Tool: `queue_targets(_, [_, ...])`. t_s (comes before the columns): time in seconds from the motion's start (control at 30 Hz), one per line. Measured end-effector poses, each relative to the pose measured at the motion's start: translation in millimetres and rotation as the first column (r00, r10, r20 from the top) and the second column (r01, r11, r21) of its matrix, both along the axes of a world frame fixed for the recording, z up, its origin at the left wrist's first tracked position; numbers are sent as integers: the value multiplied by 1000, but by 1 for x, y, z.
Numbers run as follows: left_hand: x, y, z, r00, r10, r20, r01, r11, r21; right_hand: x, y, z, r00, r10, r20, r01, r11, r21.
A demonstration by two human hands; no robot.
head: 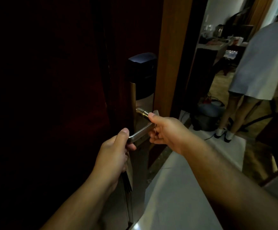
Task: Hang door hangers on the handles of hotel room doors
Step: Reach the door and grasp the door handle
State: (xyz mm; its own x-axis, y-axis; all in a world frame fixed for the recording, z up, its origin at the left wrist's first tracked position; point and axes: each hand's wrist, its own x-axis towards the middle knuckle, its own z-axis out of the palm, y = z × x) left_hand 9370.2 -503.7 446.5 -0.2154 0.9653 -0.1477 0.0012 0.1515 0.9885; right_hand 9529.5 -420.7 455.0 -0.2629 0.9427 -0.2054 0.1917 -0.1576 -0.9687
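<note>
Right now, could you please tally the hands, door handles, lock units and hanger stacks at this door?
Hands: 2, left hand and right hand
Door handle: 1
Lock unit: 1
Hanger stack: 1, held by the left hand
Total: 5

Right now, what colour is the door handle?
The handle is silvery metal, brass-coloured near the door. The head view, the only one, shows it.

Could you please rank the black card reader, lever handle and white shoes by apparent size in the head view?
1. black card reader
2. lever handle and white shoes look alike; the handle is partly hidden, so unranked.
</note>
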Motion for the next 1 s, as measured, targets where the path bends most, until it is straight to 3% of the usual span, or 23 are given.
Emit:
queue_targets(0.33, [4,20,-3,973,230,15,-229,972,-47,-15,48,2,985,162,-62,-159,986,50])
queue_targets(0.53, [31,18,-2,886,461,45,-460,887,-30,-7,58,-4,949,313,44,-316,939,135])
queue_targets(0.67, [45,15,-2,820,572,-2,-572,820,-15,-5,62,0,920,390,17,-388,908,158])
queue_targets(0.83, [58,11,1,765,644,2,-644,765,4,-2,59,-1,910,413,-15,-403,895,191])
queue_targets(1.0, [63,4,0,765,644,3,-644,765,10,1,59,-4,906,421,-49,-406,894,191])
